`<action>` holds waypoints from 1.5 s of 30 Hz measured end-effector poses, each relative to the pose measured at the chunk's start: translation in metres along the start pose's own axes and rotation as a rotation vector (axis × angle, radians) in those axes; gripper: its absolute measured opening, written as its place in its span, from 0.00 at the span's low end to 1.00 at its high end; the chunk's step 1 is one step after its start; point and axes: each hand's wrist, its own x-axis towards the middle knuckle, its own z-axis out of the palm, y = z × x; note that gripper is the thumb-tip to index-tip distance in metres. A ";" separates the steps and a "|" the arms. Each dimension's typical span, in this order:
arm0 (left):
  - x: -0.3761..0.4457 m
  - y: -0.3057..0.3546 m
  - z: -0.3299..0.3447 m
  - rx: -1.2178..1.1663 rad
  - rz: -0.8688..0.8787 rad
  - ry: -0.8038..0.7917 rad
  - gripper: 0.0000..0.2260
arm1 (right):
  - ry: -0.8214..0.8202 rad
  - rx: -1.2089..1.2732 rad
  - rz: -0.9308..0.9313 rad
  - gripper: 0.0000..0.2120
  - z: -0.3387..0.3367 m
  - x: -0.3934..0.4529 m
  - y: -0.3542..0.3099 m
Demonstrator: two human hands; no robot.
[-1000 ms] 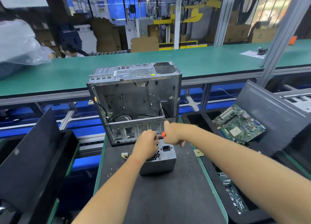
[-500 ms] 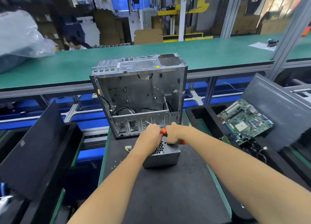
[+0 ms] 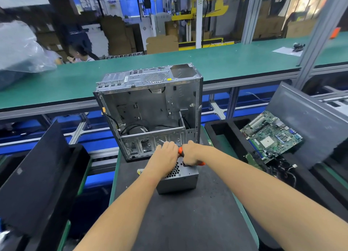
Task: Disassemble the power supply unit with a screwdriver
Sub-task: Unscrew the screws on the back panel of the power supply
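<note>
A grey metal power supply unit [image 3: 180,181] with a honeycomb vent sits on the black mat [image 3: 188,222], just in front of an empty computer case [image 3: 150,111]. My left hand [image 3: 165,158] lies over the unit's top left side, its fingers bent down onto the far edge. My right hand [image 3: 190,152] grips an orange-handled screwdriver [image 3: 180,151] over the unit's top. The screwdriver's tip is hidden behind my hands. A small white connector [image 3: 139,171] pokes out at the unit's left.
A green motherboard [image 3: 271,135] lies in a black foam tray [image 3: 222,130] on the right, with cables beneath it. Dark panels lean at the left [image 3: 35,175] and right [image 3: 305,118]. A green conveyor [image 3: 226,62] runs behind the case; a person sits beyond it.
My hands have drawn closer together on top of the unit, and the screwdriver handle now lies between them. The view has tilted slightly downward.
</note>
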 end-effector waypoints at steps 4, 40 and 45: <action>0.003 0.004 0.003 -0.027 -0.043 -0.013 0.09 | 0.006 0.036 0.008 0.10 0.003 0.001 0.003; -0.030 -0.037 -0.019 -0.924 -0.645 0.104 0.05 | 0.188 0.233 0.094 0.10 -0.019 -0.008 0.004; -0.093 -0.073 -0.001 -0.891 -0.828 0.091 0.07 | 0.271 0.260 -0.028 0.13 -0.038 0.000 -0.039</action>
